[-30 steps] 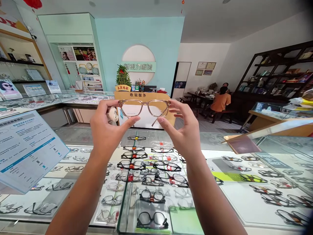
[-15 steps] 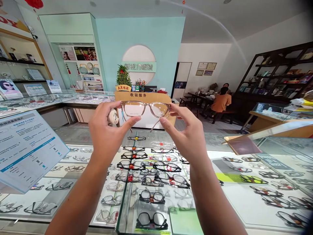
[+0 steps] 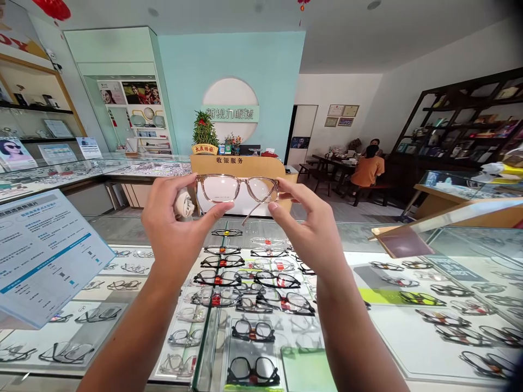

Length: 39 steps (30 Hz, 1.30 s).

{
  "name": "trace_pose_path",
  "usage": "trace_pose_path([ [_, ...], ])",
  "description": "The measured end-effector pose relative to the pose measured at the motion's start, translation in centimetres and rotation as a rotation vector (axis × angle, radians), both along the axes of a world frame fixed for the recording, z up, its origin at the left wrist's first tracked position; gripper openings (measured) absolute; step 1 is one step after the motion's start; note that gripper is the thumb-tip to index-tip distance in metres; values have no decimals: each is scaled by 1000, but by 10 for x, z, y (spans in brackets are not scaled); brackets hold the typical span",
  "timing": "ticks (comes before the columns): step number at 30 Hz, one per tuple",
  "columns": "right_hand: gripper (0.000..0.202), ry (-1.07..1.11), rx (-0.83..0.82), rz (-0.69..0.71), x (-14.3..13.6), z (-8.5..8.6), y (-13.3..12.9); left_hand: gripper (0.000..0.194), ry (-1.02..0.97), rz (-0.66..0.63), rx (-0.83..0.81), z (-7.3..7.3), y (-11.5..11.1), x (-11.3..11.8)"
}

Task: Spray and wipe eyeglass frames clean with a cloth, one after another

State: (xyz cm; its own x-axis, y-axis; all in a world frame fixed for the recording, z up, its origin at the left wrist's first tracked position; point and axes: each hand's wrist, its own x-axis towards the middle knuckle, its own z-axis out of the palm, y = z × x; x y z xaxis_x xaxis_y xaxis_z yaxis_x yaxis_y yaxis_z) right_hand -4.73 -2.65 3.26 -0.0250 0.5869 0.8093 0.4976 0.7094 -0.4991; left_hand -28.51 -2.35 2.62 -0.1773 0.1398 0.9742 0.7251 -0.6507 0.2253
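A pair of clear, brownish-rimmed eyeglasses is held up in front of me, level, above the glass display counter. My left hand grips one side of the frame with its fingers at the upper corner, the thumb under the lens. A crumpled whitish cloth is tucked inside the same hand. At the opposite side, my right hand pinches the frame's corner between fingers and thumb. One thin temple arm shows slanting down behind the right-hand lens.
Below, a glass display counter holds rows of eyeglasses, with a printed sign standing at left. A tilted panel rises at right. Beyond are a cashier desk and a person in orange seated at a dark table.
The eyeglasses have turned slightly and shifted a little left and down with both hands. The temple arm now crosses behind the right-hand lens.
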Motion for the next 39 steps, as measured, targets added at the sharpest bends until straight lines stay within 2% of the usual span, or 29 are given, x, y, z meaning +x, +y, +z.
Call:
trace_pose_path([
  [13,52,-8,-75,-50,6,5,-8,55,19,-9,19,-4,-3,10],
  [20,50,10,-74,-70,3,6,-15,56,-2,-39,-4,-4,-5,12],
  [39,49,31,-64,-64,-1,5,-13,54,-22,-51,-38,-3,-4,12],
])
